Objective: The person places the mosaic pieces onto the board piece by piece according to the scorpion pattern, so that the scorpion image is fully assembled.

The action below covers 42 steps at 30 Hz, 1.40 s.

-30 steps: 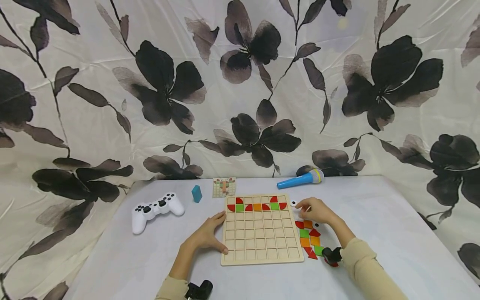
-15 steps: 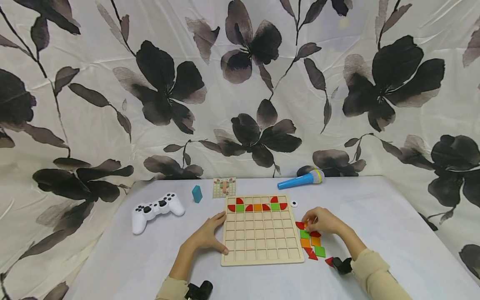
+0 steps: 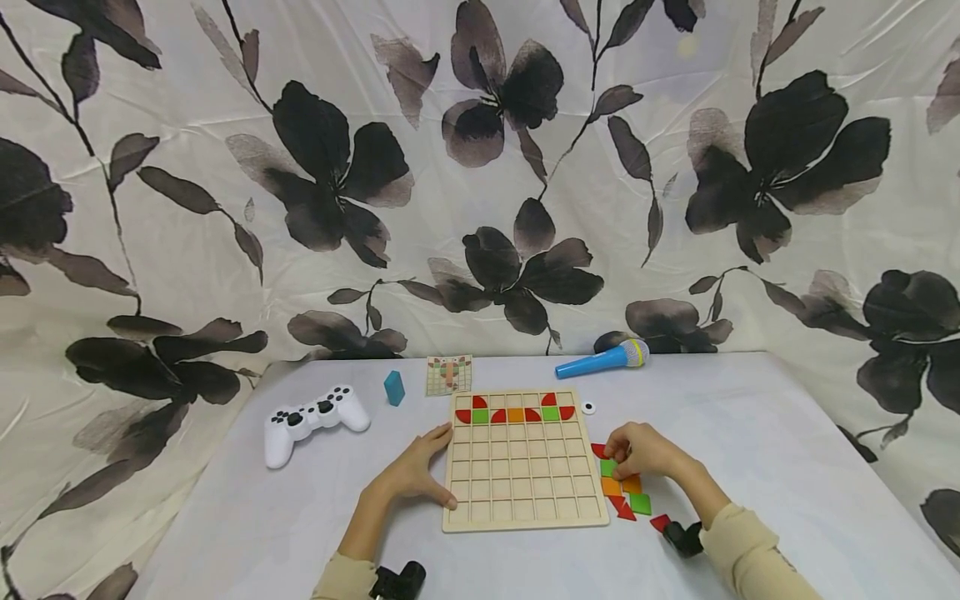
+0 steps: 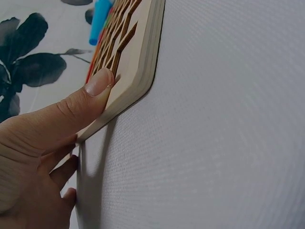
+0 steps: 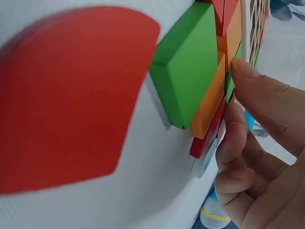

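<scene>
A wooden grid board [image 3: 523,471] lies flat on the table, with red, green and orange tiles in its upper rows. My left hand [image 3: 411,468] grips the board's left side, thumb over the near corner; in the left wrist view that thumb [image 4: 78,102] lies on the rim, with the fingers at the edge. Right of the board, my right hand [image 3: 647,450] is over the loose tiles. Its thumb and index finger pinch a green square tile [image 5: 230,81] at its edges. Part of the tile group is hidden under that hand.
Loose orange [image 3: 611,486], red and green tiles lie beside the board. An eye-patterned round piece [image 3: 588,407] lies near its upper right. Behind are a pattern card [image 3: 448,376] and a blue toy microphone [image 3: 602,359]. A blue block [image 3: 393,388] and white game controller [image 3: 315,423] stand left.
My right hand has moved from the eye-patterned round piece, now left by the board's upper right, down to the loose tiles and onto the green one. My left hand stays at the board.
</scene>
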### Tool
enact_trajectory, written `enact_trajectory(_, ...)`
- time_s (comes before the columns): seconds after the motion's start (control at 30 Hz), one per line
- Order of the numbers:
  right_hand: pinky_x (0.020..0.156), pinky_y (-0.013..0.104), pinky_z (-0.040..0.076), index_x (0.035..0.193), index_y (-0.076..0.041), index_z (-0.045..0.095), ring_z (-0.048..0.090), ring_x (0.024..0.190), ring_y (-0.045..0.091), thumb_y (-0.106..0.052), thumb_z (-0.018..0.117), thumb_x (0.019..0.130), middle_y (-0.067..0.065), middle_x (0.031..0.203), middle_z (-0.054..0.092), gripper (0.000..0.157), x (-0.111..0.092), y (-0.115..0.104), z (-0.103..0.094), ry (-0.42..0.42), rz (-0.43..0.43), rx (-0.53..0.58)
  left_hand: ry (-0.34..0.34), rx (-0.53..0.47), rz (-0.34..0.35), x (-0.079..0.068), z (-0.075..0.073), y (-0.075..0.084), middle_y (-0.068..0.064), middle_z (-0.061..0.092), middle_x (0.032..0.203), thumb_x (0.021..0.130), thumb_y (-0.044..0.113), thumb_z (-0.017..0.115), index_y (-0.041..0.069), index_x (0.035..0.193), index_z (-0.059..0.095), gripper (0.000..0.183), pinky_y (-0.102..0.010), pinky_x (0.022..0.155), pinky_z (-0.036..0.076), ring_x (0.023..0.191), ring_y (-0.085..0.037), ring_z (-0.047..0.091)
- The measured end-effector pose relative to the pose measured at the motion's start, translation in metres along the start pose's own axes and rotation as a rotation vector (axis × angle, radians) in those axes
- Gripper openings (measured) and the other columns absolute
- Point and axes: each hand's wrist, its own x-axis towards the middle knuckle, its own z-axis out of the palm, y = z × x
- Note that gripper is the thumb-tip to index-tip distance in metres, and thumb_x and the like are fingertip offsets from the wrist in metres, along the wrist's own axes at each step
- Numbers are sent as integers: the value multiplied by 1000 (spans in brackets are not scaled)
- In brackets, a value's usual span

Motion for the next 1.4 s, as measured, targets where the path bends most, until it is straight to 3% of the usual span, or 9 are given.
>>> enact_trajectory(0.47, 61, 27, 43, 84, -5, 58, 46, 70, 17, -5, 83, 67, 4, 71, 49, 31, -3, -9, 4, -18, 50, -72, 0, 1, -10, 0, 1, 0, -16, 29, 151, 53, 27, 92, -3, 142, 36, 110, -60, 109, 22, 138, -43, 22)
enact_trajectory(1.13, 58, 23, 44, 78, -4, 64, 47, 63, 13, -4, 74, 78, 0, 66, 52, 10, 0, -4, 4, 3, 0, -112, 10, 13, -32, 0, 1, 1, -15, 29, 152, 52, 26, 92, -2, 142, 37, 109, -58, 111, 20, 139, -41, 22)
enact_trajectory(1.4, 67, 31, 50, 86, -3, 64, 49, 75, 19, -4, 76, 75, 4, 80, 56, 16, 1, 1, -3, 101, 26, -152, 9, 15, -39, 1, 1, 0, -14, 29, 152, 53, 27, 92, -1, 143, 36, 109, -58, 111, 21, 139, -40, 22)
